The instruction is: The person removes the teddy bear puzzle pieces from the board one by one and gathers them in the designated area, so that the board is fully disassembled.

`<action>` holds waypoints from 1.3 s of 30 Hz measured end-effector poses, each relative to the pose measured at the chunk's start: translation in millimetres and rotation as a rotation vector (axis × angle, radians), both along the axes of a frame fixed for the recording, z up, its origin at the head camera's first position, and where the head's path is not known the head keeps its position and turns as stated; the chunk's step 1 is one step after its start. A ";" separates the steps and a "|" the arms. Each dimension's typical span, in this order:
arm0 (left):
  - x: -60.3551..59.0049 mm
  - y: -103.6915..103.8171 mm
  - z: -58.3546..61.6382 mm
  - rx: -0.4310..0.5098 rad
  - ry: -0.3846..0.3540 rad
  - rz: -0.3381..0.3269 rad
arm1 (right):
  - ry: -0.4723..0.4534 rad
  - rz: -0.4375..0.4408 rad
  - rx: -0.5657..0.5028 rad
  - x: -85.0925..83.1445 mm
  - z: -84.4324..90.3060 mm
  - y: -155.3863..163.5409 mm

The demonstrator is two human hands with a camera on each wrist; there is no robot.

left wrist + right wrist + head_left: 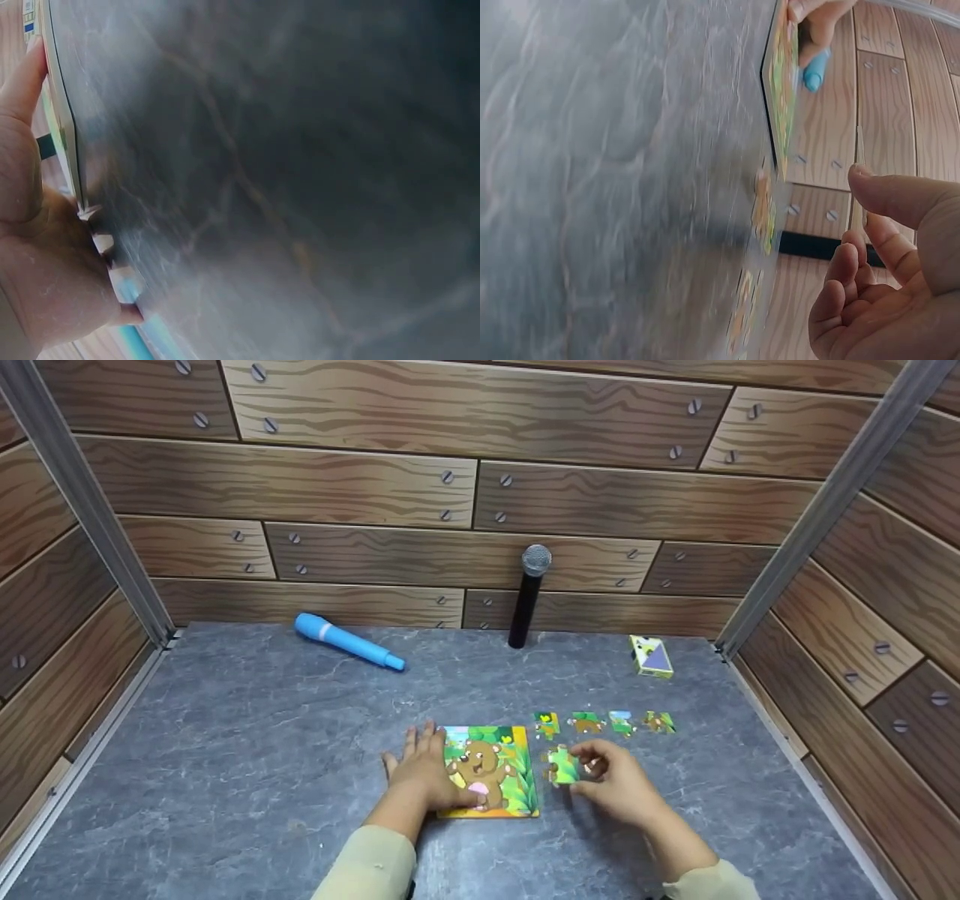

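Head view, and a puzzle piece is pinched at its right-hand edge between thumb and fingers of the right hand, just beside the bear board! Edge-on it is caught by the right wrist camera, a mere sliver, seemingly lifted clear of the table. Very little weight is to be expected from so thin a thing; stiff card or board is suggested, a little slippery on its glossy-looking print, and its narrow knobs could be bent or torn if squeezed. Best gripped, then, by opposite edges of the broad middle, the knobs left free. Over on the other side, the board is pressed by the left hand, fingers spread, thumb laid across the picture. Beyond the held piece, four loose pieces are lined up flat, well within reach.
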State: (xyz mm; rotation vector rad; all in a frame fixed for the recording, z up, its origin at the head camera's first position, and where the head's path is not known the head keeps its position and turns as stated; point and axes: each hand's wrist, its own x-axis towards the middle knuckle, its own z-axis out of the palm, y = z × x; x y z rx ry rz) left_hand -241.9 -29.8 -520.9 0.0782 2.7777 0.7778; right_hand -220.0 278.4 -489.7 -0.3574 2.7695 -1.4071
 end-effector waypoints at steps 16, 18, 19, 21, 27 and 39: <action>-5.1 4.3 -2.3 -0.094 0.003 0.008 | 0.004 -0.103 0.001 -2.7 9.6 38.3; -5.1 4.9 -2.0 -0.111 0.007 0.005 | 0.004 -0.124 0.011 -2.8 10.7 43.4; -4.9 5.2 -1.6 -0.116 0.010 0.004 | 0.009 -0.129 0.015 -2.9 11.2 46.1; -3.9 5.9 0.1 -0.122 0.014 0.002 | 0.024 -0.140 0.019 -3.0 11.9 51.6; -2.9 7.8 3.8 -0.125 0.018 0.002 | 0.044 -0.164 0.034 -3.1 13.6 67.1; -2.5 9.2 5.2 -0.157 0.065 -0.004 | -0.001 -0.204 0.064 -6.3 13.3 92.3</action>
